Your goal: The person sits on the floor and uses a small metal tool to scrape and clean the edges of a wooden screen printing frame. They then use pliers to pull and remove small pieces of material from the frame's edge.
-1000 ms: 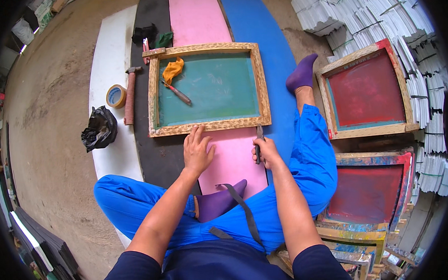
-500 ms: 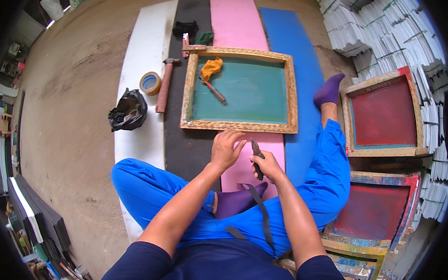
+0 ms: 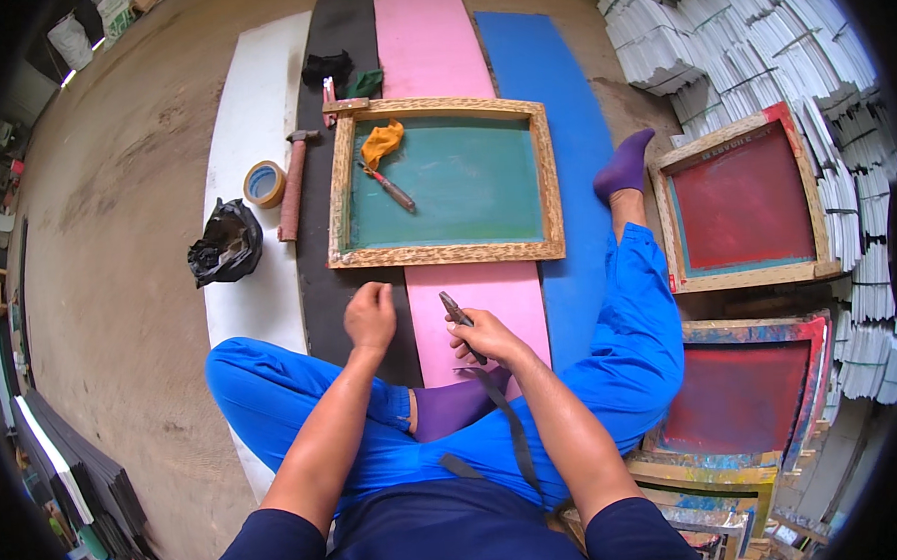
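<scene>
My right hand [image 3: 489, 336] is closed round a pair of pliers [image 3: 454, 306], whose jaws point up and away from me. My left hand [image 3: 370, 319] hovers over the black strip with its fingers curled together; whatever may be between them is too small to make out. Just beyond both hands lies a wooden-framed screen [image 3: 447, 254] with green mesh, touched by neither. On the mesh rest an orange cloth [image 3: 382, 141] and a slim tool [image 3: 395, 190] with a dark handle and a red collar.
Left of the frame lie a hammer [image 3: 293, 192], a tape roll [image 3: 264, 184] and a black plastic bag [image 3: 225, 245]. Dark cloth [image 3: 327, 69] sits beyond its far left corner. Red-mesh screens [image 3: 740, 202] and stacked white sheets [image 3: 759, 46] stand on the right.
My left hand has drawn away from the frame's near edge, back and to the left, and its fingers have closed. The pliers in my right hand now tilt further left.
</scene>
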Available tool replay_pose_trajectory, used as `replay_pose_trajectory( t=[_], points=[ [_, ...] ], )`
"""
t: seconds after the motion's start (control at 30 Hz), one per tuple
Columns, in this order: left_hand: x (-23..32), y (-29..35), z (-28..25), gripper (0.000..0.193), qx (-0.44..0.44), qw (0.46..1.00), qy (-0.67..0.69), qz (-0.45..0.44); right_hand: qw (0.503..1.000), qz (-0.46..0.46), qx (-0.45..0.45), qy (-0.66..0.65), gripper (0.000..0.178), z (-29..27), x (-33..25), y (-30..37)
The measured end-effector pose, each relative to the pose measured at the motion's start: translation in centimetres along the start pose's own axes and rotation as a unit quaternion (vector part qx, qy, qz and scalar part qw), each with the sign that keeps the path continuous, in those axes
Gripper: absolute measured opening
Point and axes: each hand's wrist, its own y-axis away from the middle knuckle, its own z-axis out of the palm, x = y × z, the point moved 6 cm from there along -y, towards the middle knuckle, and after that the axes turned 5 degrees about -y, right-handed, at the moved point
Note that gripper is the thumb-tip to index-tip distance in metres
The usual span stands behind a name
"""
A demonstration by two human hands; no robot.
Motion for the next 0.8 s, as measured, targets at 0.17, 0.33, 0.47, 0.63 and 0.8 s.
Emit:
replay_pose_trajectory(
  t=[0.17,0.33,0.47,0.63,0.8],
  points=[
    [-2.7,-0.9,-1.7,0.019,-0.029,0.99,-0.062,-0.121,0.99,-0.022,0.126,-0.067,0.03,-4.7,1.5,-0.2],
    [0.4,-0.5,-0.3,0.012,0.0,0.999,-0.038,0.025,0.974,-0.02,0.217,-0.065,0.027,-10.7,1.7,1.1],
    [3.9,-0.2,1.8,0.01,-0.024,0.994,-0.017,0.11,0.969,0.016,0.236,-0.076,0.03,-13.5,2.2,2.6],
    [7.2,0.4,3.9,0.012,-0.072,0.986,0.013,0.15,0.965,0.021,0.178,-0.191,0.03,-13.3,2.1,3.6],
    [9.2,0.7,4.6,0.012,-0.082,0.978,-0.022,0.19,0.961,-0.018,0.236,-0.141,0.03,-14.4,1.8,3.0]
  ],
)
